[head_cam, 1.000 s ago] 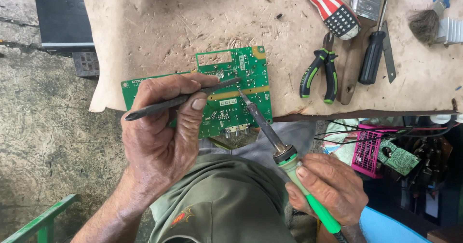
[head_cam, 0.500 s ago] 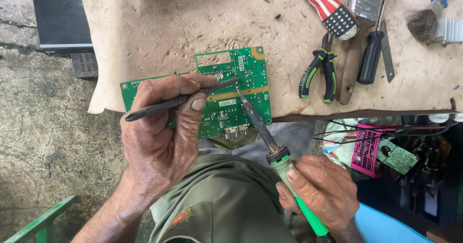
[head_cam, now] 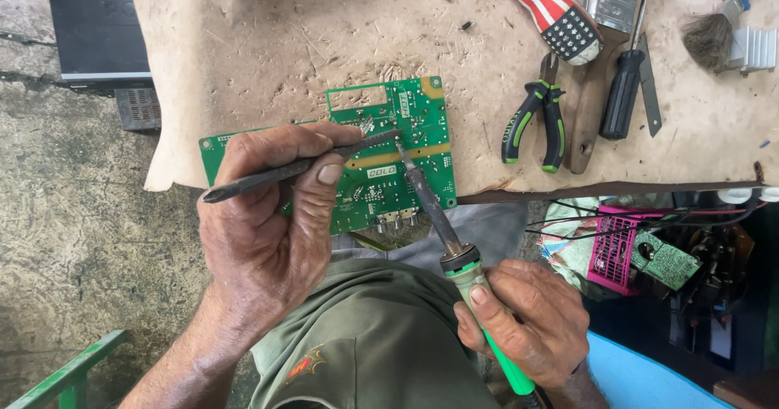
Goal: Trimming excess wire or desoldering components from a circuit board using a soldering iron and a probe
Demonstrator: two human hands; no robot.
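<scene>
A green circuit board (head_cam: 418, 121) lies at the near edge of a worn wooden workbench (head_cam: 324, 44), partly overhanging it. My left hand (head_cam: 272, 230) grips a thin dark tool (head_cam: 300, 165) like tweezers or a probe, its tip resting on the board's middle. My right hand (head_cam: 527, 324) holds a soldering iron (head_cam: 454, 247) by its green handle, and the metal tip meets the board beside the dark tool's tip. My hand covers the board's left part.
Green-handled pliers (head_cam: 535, 125), a black screwdriver (head_cam: 623, 92), a paintbrush (head_cam: 608, 3) and a striped-handled tool (head_cam: 552, 11) lie at the bench's right. A pink basket (head_cam: 613, 251) with a small circuit board and wires sits below the bench. A black box (head_cam: 97, 27) stands at the left.
My right hand and the soldering iron shifted slightly left and lower along the handle. The dark tool and board stayed in place.
</scene>
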